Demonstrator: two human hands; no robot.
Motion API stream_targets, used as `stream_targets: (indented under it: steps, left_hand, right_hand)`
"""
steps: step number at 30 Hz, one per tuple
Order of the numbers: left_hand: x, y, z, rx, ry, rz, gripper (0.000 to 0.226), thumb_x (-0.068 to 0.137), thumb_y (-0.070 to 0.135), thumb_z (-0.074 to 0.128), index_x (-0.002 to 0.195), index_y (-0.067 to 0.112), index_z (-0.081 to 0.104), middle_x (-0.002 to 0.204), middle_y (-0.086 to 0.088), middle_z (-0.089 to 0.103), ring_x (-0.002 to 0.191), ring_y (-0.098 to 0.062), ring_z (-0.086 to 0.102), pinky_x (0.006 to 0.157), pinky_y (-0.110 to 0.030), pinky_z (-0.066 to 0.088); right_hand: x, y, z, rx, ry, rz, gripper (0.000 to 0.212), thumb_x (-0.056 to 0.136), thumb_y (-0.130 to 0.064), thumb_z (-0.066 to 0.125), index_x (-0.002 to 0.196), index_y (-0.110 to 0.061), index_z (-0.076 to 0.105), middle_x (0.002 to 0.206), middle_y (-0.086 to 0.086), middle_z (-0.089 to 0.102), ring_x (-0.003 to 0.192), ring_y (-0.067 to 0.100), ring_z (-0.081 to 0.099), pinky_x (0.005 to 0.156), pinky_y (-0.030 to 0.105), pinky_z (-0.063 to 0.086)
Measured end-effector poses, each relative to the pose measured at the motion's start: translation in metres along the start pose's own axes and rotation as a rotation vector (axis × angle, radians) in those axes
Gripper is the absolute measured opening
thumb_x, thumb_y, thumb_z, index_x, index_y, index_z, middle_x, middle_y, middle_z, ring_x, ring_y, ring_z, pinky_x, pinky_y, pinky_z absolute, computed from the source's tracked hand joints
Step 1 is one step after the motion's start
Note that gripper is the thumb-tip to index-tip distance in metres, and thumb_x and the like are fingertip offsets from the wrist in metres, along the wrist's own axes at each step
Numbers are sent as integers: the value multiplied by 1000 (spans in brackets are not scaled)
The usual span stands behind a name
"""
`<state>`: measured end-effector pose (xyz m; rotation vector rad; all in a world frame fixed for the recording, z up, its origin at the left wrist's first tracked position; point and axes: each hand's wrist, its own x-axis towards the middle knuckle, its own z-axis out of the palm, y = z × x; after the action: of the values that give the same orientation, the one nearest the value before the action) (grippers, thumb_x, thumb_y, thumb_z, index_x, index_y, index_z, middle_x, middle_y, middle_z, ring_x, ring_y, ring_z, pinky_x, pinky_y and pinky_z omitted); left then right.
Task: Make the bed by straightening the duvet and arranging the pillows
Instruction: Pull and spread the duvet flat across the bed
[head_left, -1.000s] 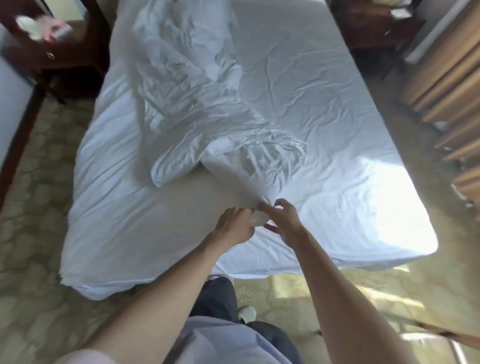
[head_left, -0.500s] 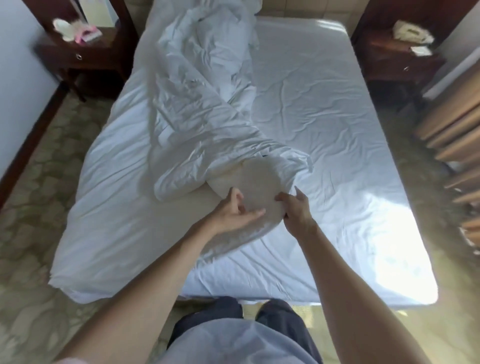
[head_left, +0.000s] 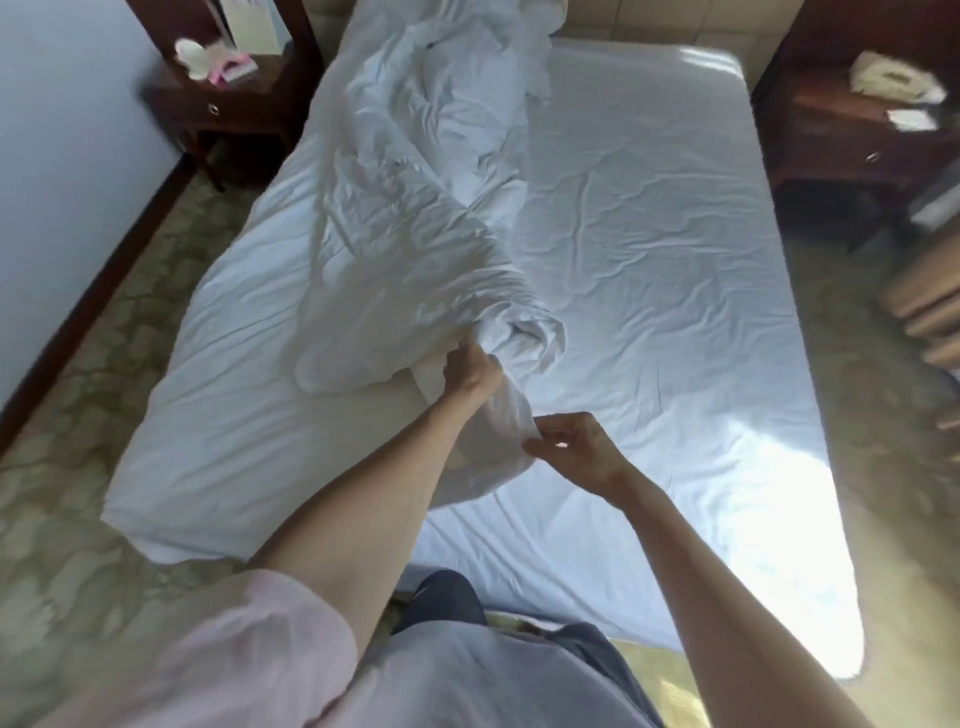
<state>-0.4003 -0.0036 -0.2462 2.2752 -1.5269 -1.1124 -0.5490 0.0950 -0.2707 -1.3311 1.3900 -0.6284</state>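
A white duvet lies bunched in a long rumpled ridge down the left half of the bed, whose right half shows a bare wrinkled sheet. My left hand grips a rolled fold at the near end of the ridge. Just below it, my right hand pinches the duvet's edge between thumb and fingers. A crumpled white heap at the head of the bed may hide pillows; I cannot tell.
Dark wooden nightstands flank the bed: the left nightstand carries pink and white items, the right nightstand a beige phone and a paper. A wall runs along the left. Patterned carpet surrounds the bed. Sunlight glares on the bed's near right corner.
My left hand has moved up the duvet and now grips a rolled fold. My right hand shifted nearer and pinches the edge. The view has tilted toward the head of the bed.
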Motion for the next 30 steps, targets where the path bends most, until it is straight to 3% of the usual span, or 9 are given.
stream_targets:
  steps: [4, 7, 9, 14, 18, 20, 22, 26, 30]
  left_hand:
    - [-31, -6, 17, 24, 62, 50, 41, 97, 12, 41, 138, 5, 43, 122, -26, 61, 114, -42, 59, 92, -41, 47]
    - [-60, -5, 33, 30, 30, 154, 31, 95, 14, 43, 124, 7, 51, 111, -22, 64, 101, -39, 63, 85, -41, 51]
    - [-75, -2, 41, 20, 44, 212, 17, 91, 10, 44, 102, 7, 57, 99, -21, 65, 90, -36, 64, 77, -38, 49]
    - [-110, -19, 51, -49, -4, 183, 19, 91, 4, 42, 74, 11, 45, 93, -22, 64, 88, -33, 61, 69, -30, 38]
    - [-130, -23, 59, -603, -207, 26, 14, 84, 12, 52, 71, 15, 50, 60, 4, 56, 56, -7, 55, 54, -17, 41]
    - [-130, -20, 68, -1045, -333, -155, 26, 68, 29, 58, 85, 10, 57, 69, -2, 56, 58, -12, 55, 57, -23, 44]
    - [-122, -12, 77, -1363, -329, -295, 46, 82, 46, 51, 102, 7, 66, 83, -12, 67, 72, -22, 64, 69, -30, 50]
    - [-111, 12, 85, -1575, -205, -428, 57, 98, 59, 40, 110, 8, 62, 99, -13, 68, 96, -27, 64, 90, -40, 47]
    - [-96, 6, 90, -1548, -104, -491, 47, 100, 34, 51, 131, 1, 54, 123, -16, 62, 111, -32, 61, 87, -42, 53]
  right_hand:
    - [22, -6, -53, -27, 260, -28, 37, 82, -32, 79, 115, -20, 68, 103, 3, 69, 90, 8, 66, 78, 27, 49]
    - [56, -33, -63, -101, 81, 54, 97, 69, -57, 81, 148, -23, 36, 141, 8, 48, 127, 21, 50, 108, 36, 43]
    - [71, -51, -52, -194, -67, 55, 110, 66, -60, 81, 153, -22, 26, 151, 3, 41, 138, 20, 41, 114, 34, 36]
    - [68, -58, -32, -454, -48, 90, 51, 85, -35, 65, 128, -10, 54, 122, 11, 59, 114, 32, 59, 88, 32, 49]
    - [42, -26, -46, -114, 35, 150, 13, 82, -20, 58, 94, -15, 61, 83, 1, 60, 82, 26, 60, 58, 26, 46]
    - [20, -15, -56, 119, 42, 165, 12, 82, -8, 55, 92, -6, 61, 78, 5, 60, 75, 22, 57, 55, 25, 46]
    - [-3, -9, -62, 333, 0, 171, 23, 82, 0, 52, 102, 2, 61, 87, 16, 65, 77, 25, 61, 64, 34, 52]
    - [-37, -3, -71, 518, 29, 200, 30, 81, 2, 51, 109, 4, 62, 98, 23, 69, 84, 29, 68, 79, 43, 56]
    - [-57, 14, -82, 465, 111, 238, 16, 75, -7, 61, 91, -4, 56, 81, 12, 58, 78, 24, 57, 65, 33, 46]
